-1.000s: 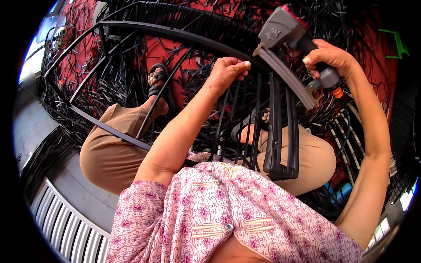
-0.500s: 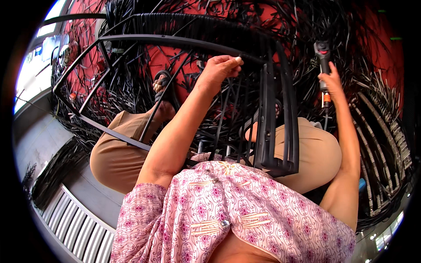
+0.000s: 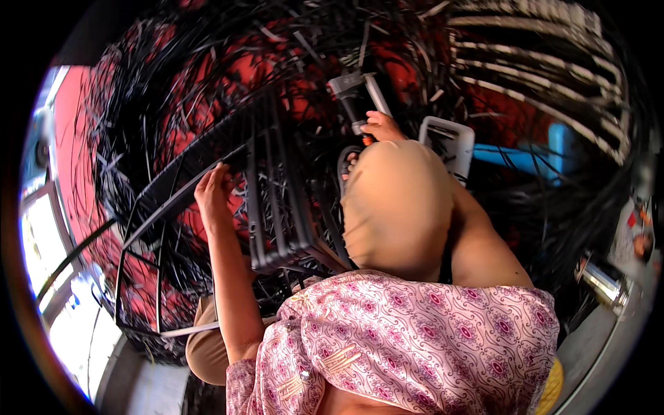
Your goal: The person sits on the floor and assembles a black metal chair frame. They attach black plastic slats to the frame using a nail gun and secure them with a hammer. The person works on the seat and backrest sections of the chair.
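Partly, the right hand [image 3: 382,126] is hidden by the tan-trousered knee [image 3: 401,207]; its fingers are loosely extended at the handle of the grey nail gun [image 3: 348,86], but whether it is gripped cannot be told. The left hand [image 3: 214,188] is half-curled at a bar of the black frame [image 3: 301,220], its hold unclear. The nail gun is surrounded by black strips [image 3: 138,131]; a pale tray [image 3: 469,146] and a blue object [image 3: 557,152] are seen rightward.
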The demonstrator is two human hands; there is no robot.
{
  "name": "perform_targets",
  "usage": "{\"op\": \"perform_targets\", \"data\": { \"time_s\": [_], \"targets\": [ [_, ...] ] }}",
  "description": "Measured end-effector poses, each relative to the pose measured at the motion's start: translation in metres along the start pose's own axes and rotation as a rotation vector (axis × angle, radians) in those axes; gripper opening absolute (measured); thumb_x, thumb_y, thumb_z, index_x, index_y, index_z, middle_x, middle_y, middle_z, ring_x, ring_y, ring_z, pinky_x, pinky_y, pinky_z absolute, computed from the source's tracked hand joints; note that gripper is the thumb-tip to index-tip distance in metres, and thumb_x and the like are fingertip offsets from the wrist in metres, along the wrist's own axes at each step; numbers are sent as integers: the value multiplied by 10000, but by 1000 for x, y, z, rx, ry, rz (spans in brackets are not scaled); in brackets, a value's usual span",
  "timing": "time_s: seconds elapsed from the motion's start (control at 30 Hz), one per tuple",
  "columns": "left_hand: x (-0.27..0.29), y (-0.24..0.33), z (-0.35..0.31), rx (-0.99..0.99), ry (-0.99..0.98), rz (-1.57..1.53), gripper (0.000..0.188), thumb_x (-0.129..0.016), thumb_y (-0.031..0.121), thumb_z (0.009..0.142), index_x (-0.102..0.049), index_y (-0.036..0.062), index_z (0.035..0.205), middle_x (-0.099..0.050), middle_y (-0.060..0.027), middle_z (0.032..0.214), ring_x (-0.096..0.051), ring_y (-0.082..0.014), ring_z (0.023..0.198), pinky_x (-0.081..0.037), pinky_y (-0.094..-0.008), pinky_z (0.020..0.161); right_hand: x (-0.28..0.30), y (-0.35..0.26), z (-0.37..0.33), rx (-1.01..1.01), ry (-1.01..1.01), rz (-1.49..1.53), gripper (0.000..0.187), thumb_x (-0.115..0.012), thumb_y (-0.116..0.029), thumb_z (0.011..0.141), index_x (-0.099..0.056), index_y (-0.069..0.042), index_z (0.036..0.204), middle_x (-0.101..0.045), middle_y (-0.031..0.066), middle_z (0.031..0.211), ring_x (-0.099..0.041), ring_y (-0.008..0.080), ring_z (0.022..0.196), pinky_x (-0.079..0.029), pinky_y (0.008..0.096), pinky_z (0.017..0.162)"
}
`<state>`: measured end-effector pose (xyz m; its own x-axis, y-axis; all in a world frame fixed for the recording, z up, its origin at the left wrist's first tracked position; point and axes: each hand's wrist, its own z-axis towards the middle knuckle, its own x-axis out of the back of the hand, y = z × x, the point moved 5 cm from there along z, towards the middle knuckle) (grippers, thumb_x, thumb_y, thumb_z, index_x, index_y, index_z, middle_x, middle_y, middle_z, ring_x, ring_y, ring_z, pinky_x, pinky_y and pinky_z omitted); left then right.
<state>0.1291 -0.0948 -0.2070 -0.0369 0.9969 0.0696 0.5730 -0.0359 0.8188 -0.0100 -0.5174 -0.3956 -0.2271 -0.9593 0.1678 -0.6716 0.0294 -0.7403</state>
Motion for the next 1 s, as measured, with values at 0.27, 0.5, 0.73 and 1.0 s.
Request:
{"op": "perform_targets", "data": {
  "time_s": [0.27, 0.5, 0.73, 1.0],
  "targets": [
    [9, 19, 13, -433, 10, 272, 286, -694, 225, 904, -677, -37, 1018, -671, -37, 839, -604, -107, 729, -492, -251, 662, 55, 45, -97, 172, 284, 370, 574, -751, -198, 789, -553, 47, 1269, -670, 155, 1141, -660, 206, 980, -528, 334, 837],
    [24, 9, 3, -723, -68, 829, 435, -740, 147, 793, -629, 47, 1202, -640, -121, 1050, -615, -252, 983, -475, -365, 881, 131, 130, -166, -86, 809, -359, 276, -647, -206, 795, -683, -18, 993, -665, 263, 984, -629, 430, 948, -524, 443, 805],
    [5, 41, -26, -971, 34, 1073, 324, -747, 196, 762, -692, 91, 1064, -662, -134, 1037, -629, -325, 994, -486, -414, 874, 140, 229, -136, -161, 830, -591, 363, -656, -188, 734, -634, -31, 1060, -672, 229, 933, -647, 394, 885, -506, 456, 792],
    [7, 54, 33, -672, -131, 866, 322, -682, 361, 827, -736, 57, 922, -705, -149, 897, -680, -307, 891, -510, -383, 806, 187, 318, -120, 255, 498, -970, 276, -604, -317, 878, -647, -52, 941, -581, 94, 722, -564, 292, 594, -456, 417, 525]
  ]
}}
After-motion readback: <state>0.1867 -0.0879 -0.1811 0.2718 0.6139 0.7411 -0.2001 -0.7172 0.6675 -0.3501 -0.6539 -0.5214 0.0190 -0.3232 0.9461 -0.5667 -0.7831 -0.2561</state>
